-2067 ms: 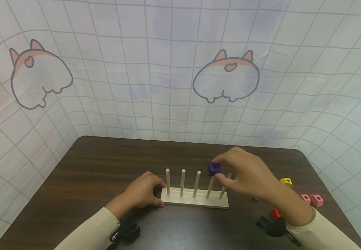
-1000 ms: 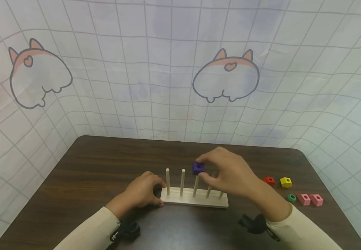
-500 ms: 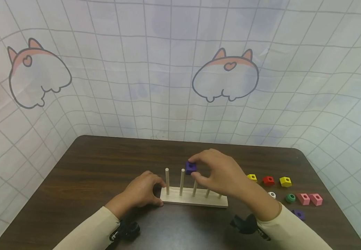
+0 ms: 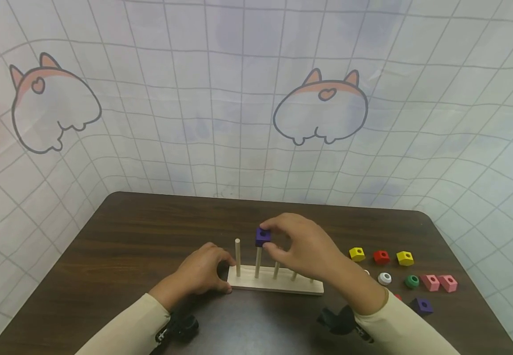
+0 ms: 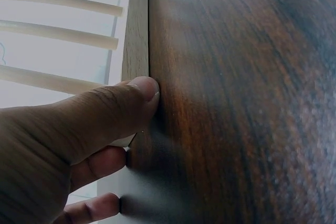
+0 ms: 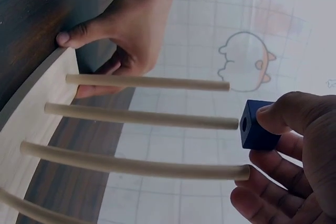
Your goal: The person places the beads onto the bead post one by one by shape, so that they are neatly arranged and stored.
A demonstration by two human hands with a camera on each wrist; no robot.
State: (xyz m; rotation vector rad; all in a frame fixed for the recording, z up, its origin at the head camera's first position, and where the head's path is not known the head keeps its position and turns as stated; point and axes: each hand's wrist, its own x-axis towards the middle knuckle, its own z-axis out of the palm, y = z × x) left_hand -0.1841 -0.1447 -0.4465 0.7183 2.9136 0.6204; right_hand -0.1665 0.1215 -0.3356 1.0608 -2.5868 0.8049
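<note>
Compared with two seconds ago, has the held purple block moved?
Yes, leftward: in the head view, against the wooden peg rack, the held purple block went from over the fourth peg from the left to over the second peg.

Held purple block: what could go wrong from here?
The held purple block is at the tip of the second peg from the left, apparently unthreaded, so its hole may miss or catch. The right hand is close to the third peg and might bump it. The left hand grips only one end of the peg rack, so the rest could swing.
</note>
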